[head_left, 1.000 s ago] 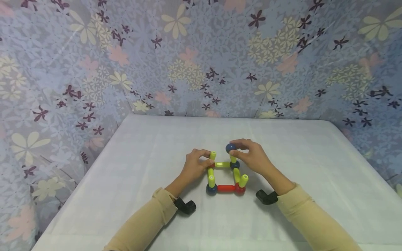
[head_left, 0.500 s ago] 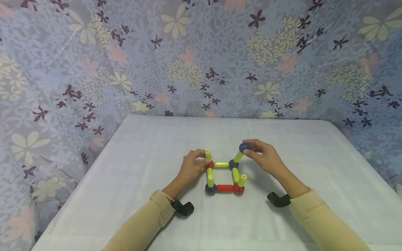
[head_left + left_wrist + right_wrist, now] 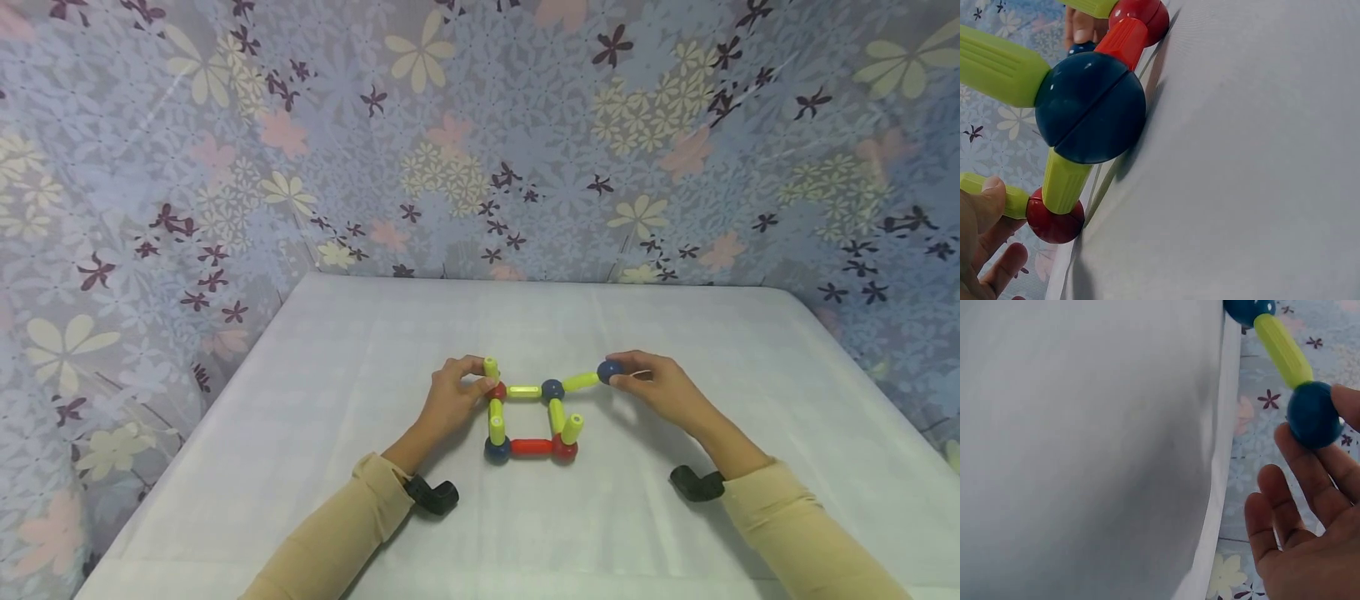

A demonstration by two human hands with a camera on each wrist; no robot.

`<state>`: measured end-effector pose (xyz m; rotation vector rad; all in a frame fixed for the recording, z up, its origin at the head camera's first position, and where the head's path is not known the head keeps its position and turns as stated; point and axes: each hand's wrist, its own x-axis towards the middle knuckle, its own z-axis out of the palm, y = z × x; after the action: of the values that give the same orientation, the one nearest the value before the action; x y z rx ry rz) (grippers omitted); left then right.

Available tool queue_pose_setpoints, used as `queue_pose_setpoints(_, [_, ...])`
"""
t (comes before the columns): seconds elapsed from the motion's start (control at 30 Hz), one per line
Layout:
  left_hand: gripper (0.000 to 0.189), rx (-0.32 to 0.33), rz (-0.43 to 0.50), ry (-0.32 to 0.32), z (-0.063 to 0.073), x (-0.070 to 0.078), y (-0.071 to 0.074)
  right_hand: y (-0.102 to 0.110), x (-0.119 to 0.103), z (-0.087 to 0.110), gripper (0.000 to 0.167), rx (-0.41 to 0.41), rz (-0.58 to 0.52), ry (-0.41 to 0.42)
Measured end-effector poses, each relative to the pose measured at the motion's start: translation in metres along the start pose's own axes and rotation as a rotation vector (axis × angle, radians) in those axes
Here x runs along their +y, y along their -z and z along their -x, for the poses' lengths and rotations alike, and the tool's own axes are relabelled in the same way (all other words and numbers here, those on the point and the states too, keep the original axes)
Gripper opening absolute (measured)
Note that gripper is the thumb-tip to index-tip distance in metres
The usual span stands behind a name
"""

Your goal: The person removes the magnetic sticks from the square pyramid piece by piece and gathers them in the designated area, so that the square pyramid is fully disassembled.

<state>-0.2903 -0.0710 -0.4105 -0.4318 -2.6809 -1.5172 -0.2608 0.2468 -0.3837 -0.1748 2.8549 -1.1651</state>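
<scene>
A square of magnetic rods and balls lies on the white table. Its front side is a red rod (image 3: 531,447) between a dark blue ball (image 3: 497,451) and a red ball (image 3: 566,449), each topped by a yellow-green rod. At the back left corner my left hand (image 3: 448,400) pinches an upright yellow-green rod (image 3: 1017,202) just above another red ball (image 3: 1055,220). My right hand (image 3: 666,393) holds a blue ball (image 3: 1314,415) between thumb and fingers. From that ball a yellow-green rod (image 3: 581,382) slopes down leftward to the back right blue ball (image 3: 552,389).
White cloth covers the table (image 3: 390,333). Behind and at the sides hangs a floral curtain (image 3: 465,150). A black wrist mount (image 3: 432,497) sits at the left cuff, and another black mount (image 3: 697,484) at the right.
My right hand has moved right and lower with the blue ball, tilting its rod from nearly upright to nearly level. The square and my left hand have shifted slightly left.
</scene>
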Motion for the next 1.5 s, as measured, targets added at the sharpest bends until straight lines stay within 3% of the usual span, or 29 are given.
queue_pose_setpoints(0.3, [0.022, 0.006, -0.008, -0.006, -0.001, -0.001, -0.001, 0.000, 0.007, -0.005, 0.044, -0.102, 0.134, -0.025])
queue_pose_setpoints(0.53, [0.028, 0.002, -0.044, 0.024, -0.002, -0.002, 0.003, -0.004, 0.008, -0.007, 0.041, -0.112, 0.181, 0.024])
queue_pose_setpoints(0.77, [0.032, 0.002, -0.078, 0.079, -0.004, -0.009, 0.021, -0.016, -0.008, -0.008, 0.038, -0.094, 0.205, 0.089])
queue_pose_setpoints(1.07, [0.034, 0.016, -0.097, 0.110, -0.006, -0.017, 0.047, -0.034, -0.030, -0.013, 0.036, -0.075, 0.254, 0.098])
queue_pose_setpoints(1.27, [0.033, 0.085, -0.095, 0.056, -0.006, -0.011, 0.059, -0.039, -0.037, -0.017, 0.037, -0.082, 0.269, 0.081])
queue_pose_setpoints(1.37, [0.032, 0.137, -0.052, -0.021, -0.006, 0.006, 0.062, -0.041, -0.037, -0.017, 0.037, -0.080, 0.271, 0.078])
queue_pose_setpoints(1.5, [0.031, 0.157, 0.014, -0.126, -0.003, 0.036, 0.058, -0.043, -0.037, -0.018, 0.036, -0.079, 0.265, 0.080])
